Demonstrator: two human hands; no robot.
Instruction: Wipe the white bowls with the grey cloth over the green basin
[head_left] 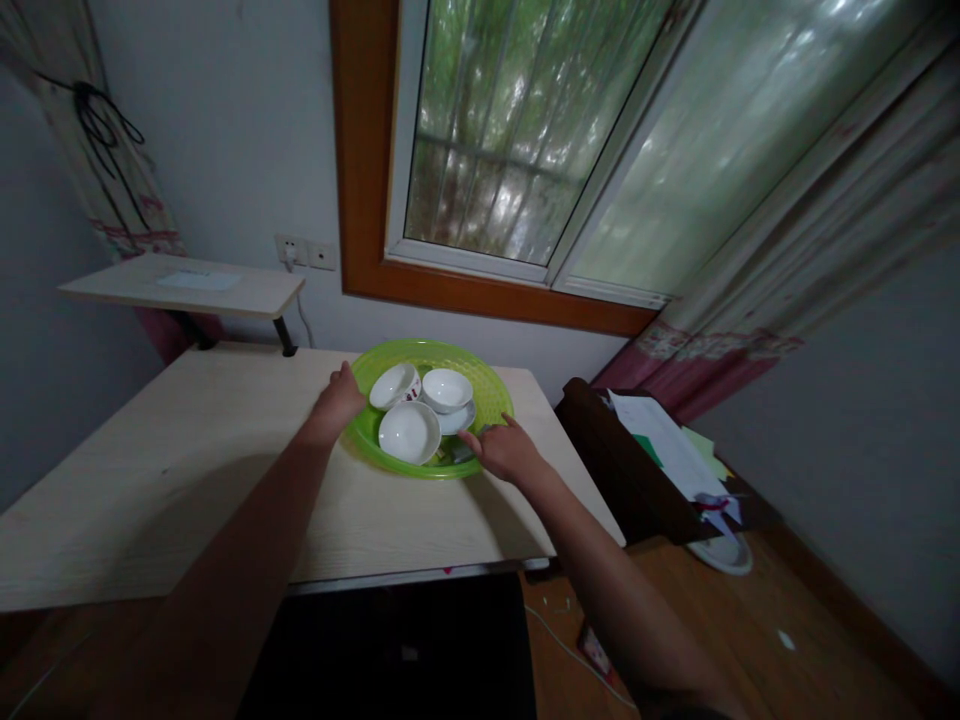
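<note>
A round, bright green plastic basket [491, 380] rests on the pale wooden table. Inside it are three white bowls: one tilted at the back left [395, 386], one at the back right [448, 391], and one at the front [409, 433]. A white dish [457, 418] lies partly under them, and a greyish item I cannot make out [463, 452] is near the right front. My left hand [339, 402] is closed on the basket's left rim. At the right front rim my right hand [504, 448] grips the basket, thumb reaching inside; its lower fingers are hidden.
The table [225, 440] carries a small raised shelf [187, 285] at the back left. Beyond the basket are the wall and a window [525, 140]. Right of the table stands a dark brown cabinet [622, 460] with papers [660, 440]. A cable [562, 645] lies on the floor.
</note>
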